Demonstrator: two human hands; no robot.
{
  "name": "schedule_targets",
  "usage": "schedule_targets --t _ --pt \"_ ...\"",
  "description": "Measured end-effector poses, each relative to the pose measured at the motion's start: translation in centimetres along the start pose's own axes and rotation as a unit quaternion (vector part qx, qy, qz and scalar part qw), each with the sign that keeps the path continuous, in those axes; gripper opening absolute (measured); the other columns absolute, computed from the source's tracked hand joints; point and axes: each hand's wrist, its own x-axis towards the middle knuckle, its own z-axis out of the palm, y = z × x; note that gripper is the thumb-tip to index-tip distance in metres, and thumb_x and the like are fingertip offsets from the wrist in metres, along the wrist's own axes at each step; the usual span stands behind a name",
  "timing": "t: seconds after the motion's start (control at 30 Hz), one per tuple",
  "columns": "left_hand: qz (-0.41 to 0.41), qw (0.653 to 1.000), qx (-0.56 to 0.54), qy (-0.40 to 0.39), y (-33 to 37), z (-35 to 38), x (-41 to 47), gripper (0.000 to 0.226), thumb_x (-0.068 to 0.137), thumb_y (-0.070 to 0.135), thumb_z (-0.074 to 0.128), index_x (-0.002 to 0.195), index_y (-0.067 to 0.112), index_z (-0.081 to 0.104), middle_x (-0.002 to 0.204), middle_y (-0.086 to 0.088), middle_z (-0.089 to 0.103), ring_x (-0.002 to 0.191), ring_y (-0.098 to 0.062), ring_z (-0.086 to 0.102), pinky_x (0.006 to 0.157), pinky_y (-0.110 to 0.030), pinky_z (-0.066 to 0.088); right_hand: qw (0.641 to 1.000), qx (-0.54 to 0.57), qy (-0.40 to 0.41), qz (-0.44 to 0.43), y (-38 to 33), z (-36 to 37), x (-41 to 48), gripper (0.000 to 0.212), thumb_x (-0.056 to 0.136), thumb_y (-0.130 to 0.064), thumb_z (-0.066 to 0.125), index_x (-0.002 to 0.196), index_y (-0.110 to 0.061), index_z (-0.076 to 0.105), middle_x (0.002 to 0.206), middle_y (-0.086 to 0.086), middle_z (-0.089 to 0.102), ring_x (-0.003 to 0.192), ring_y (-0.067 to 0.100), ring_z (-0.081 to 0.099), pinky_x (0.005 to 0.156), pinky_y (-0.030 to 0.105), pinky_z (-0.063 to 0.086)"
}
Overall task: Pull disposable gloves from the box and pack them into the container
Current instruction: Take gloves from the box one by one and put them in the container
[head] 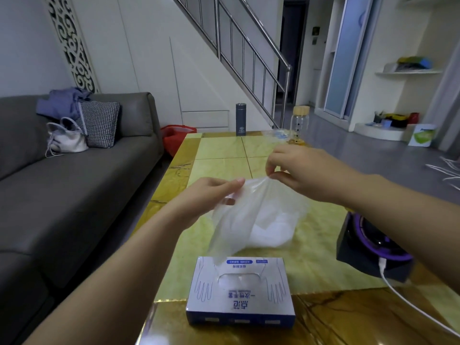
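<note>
— What sort of place is this?
— A home, and this is the living room. A grey sofa [74,170] runs along nine o'clock, with a checked cushion [99,124], a white handbag [66,139] and bundled clothes [62,103] on it.
— Anything else?
— A staircase railing [249,58] climbs at twelve o'clock. A low yellow table [221,148] stretches up from six o'clock, with a flask [241,119] and a glass bottle [300,123] at its far end. A wall shelf [408,72] at two o'clock holds odds and ends.

Thin clear plastic glove [249,215]; glossy stone-look table [224,148].
</note>
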Motion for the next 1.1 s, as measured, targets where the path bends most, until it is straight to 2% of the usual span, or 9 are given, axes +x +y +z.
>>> schedule_targets --t 0.3,0.37,0.47,0.57,0.63,0.83,0.97,1.03,1.1 --pt "0.045 0.974 -0.221 0.014 0.4 1.2 3.3 0.02 0.092 0.008 0.057 0.11 0.014 0.063 0.088 -0.008 0.07 0.082 -0.018 0.07 0.083 -0.033 0.057 0.982 0.137 0.101 0.085 1.2 2.8 2.0 0.035 0.091 -0.035 0.059 0.124 -0.023 0.052 0.119 -0.009 0.051 0.112 0.011 0.048 0.092 0.03 0.041" --pt "0.057 0.958 -0.278 0.024 0.3 0.7 4.0 0.028 0.094 0.005 0.052 0.117 0.019 0.058 0.088 -0.008 0.067 0.081 -0.021 0.071 0.076 -0.033 0.059 0.91 0.312 0.115 0.247 2.4 3.7 2.3 0.065 0.084 -0.048 0.064 0.138 -0.024 0.038 0.129 -0.005 0.048 0.116 0.013 0.048 0.098 0.035 0.042" --pt "0.065 0.944 -0.324 0.025 -0.2 -0.2 5.1 0.032 0.097 0.006 0.047 0.119 0.028 0.053 0.096 -0.005 0.062 0.083 -0.023 0.072 0.068 -0.031 0.059 0.701 0.599 0.019 0.386 3.5 5.4 2.4 0.099 0.064 -0.065 0.068 0.146 -0.026 0.027 0.133 0.007 0.051 0.11 0.023 0.057 0.084 0.038 0.051" --pt "0.063 0.938 -0.34 0.027 -0.7 -0.4 5.9 0.038 0.098 0.008 0.045 0.129 0.029 0.048 0.106 -0.009 0.062 0.085 -0.023 0.071 0.069 -0.031 0.059 0.636 0.688 0.003 0.349 2.7 7.0 2.6 0.1 0.066 -0.053 0.071 0.149 -0.031 0.019 0.127 -0.006 0.051 0.112 0.016 0.053 0.089 0.038 0.049" --pt "0.062 0.937 -0.342 0.038 -1.1 -0.3 6.6 0.042 0.098 0.008 0.045 0.134 0.029 0.045 0.113 -0.015 0.06 0.087 -0.024 0.069 0.074 -0.032 0.059 0.66 0.682 0.062 0.31 2.2 7.6 3.2 0.097 0.066 -0.04 0.075 0.147 -0.036 0.022 0.116 -0.002 0.064 0.106 0.017 0.061 0.099 0.04 0.045" --pt "0.034 0.961 -0.256 0.101 -3.0 -1.8 9.0 0.038 0.094 0.016 0.054 0.128 0.034 0.05 0.102 -0.009 0.061 0.09 -0.023 0.052 0.075 -0.033 0.049 0.811 0.534 0.104 0.218 3.7 7.8 4.6 0.039 0.087 -0.002 0.064 0.113 -0.03 0.061 0.111 -0.009 0.067 0.07 -0.001 0.062 0.067 0.013 0.049" --pt "-0.052 0.924 -0.03 0.377 -5.1 -5.6 9.9 0.055 0.09 0.022 0.061 0.141 0.026 0.041 0.13 -0.004 0.051 0.103 -0.015 0.049 0.089 -0.032 0.042 0.866 0.425 0.012 0.263 5.9 10.4 4.3 0.05 0.087 -0.008 0.065 0.134 -0.02 0.053 0.133 -0.008 0.054 0.081 -0.002 0.058 0.063 -0.001 0.042" --pt "0.01 0.867 0.124 0.483 -5.0 -5.7 9.4 0.054 0.088 0.021 0.06 0.139 0.026 0.044 0.134 -0.006 0.044 0.117 -0.022 0.044 0.101 -0.039 0.039 0.886 0.371 -0.034 0.277 6.4 12.0 4.4 0.054 0.086 -0.009 0.067 0.137 -0.019 0.05 0.138 -0.005 0.051 0.08 -0.003 0.058 0.06 0.005 0.042" --pt "0.148 0.867 0.247 0.407 -3.6 -3.6 8.8 0.043 0.09 0.024 0.06 0.131 0.03 0.051 0.128 0.001 0.044 0.111 -0.018 0.047 0.1 -0.036 0.042 0.897 0.326 -0.065 0.292 6.5 13.0 4.4 0.057 0.084 -0.01 0.07 0.137 -0.018 0.05 0.14 -0.001 0.05 0.074 0.001 0.06 0.058 0.01 0.042"
